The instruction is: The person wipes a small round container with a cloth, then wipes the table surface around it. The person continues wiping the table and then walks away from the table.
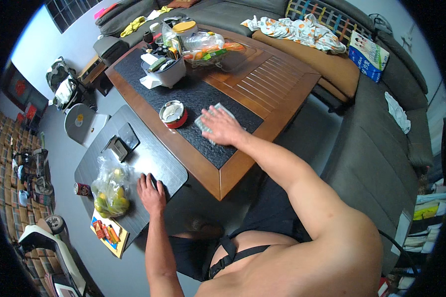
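Observation:
My right hand [223, 128] presses a folded light grey-green cloth [218, 107] flat against the black stone inlay [223, 157] of a wooden coffee table [202, 169]. Its fingers lie over the cloth, which sticks out past them. Just left of it stands a round ashtray [173, 114] with a red side and a metal rim. My left hand [151, 195] rests on the edge of a small grey table [167, 163], fingers apart. A small dark patch between its thumb and fingers is unclear. Beside that hand sits a clear plastic bag of yellow-green fruit [113, 200].
On the grey table are a phone-like slab [129, 136], a dark stand [116, 148], a can [82, 189] and a yellow-edged booklet [117, 248]. Farther back on the coffee table stand a crowded grey bin [167, 76] and a snack basket [206, 61]. A grey sofa [371, 163] runs along the right.

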Demonstrator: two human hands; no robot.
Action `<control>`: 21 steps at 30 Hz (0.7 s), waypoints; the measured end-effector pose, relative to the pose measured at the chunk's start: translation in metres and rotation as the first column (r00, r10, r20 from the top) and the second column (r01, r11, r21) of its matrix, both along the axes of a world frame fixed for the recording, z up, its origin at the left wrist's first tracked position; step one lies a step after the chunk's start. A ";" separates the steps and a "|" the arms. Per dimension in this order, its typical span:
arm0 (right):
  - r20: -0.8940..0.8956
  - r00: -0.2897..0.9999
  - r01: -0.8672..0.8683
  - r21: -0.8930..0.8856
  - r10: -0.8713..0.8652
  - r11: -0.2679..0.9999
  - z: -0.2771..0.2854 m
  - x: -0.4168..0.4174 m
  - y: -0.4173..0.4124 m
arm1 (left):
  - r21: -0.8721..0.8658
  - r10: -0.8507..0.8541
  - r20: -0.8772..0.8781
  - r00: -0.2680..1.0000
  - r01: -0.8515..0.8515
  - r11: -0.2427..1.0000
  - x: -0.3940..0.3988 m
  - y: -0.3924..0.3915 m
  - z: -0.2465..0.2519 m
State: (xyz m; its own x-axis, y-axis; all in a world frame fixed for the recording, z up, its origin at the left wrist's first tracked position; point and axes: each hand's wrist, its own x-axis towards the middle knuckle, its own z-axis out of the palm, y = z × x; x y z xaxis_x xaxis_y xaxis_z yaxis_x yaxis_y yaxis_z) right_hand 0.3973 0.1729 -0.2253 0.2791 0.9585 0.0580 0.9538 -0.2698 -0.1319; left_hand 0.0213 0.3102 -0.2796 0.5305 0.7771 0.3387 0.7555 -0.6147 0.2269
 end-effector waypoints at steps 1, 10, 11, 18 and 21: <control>0.017 0.999 -0.050 0.014 0.050 0.999 -0.002 -0.014 -0.010 | -0.007 0.003 0.003 1.000 -0.003 1.000 0.001 -0.001 0.000; -0.037 0.984 -0.167 0.153 0.175 0.974 0.013 -0.061 -0.149 | -0.015 -0.001 -0.020 1.000 0.001 1.000 -0.003 -0.002 0.003; 0.003 0.993 -0.117 0.119 0.118 0.986 0.015 -0.050 -0.158 | -0.015 -0.002 -0.021 1.000 0.002 1.000 -0.003 -0.001 0.001; 0.140 0.941 0.301 0.078 -0.310 0.950 -0.017 0.093 -0.177 | -0.017 -0.003 -0.027 1.000 0.003 1.000 -0.003 -0.001 -0.002; 0.132 0.864 0.494 -0.032 -0.486 0.869 -0.015 0.158 -0.155 | -0.016 0.002 -0.032 0.999 -0.003 1.000 -0.003 -0.002 0.001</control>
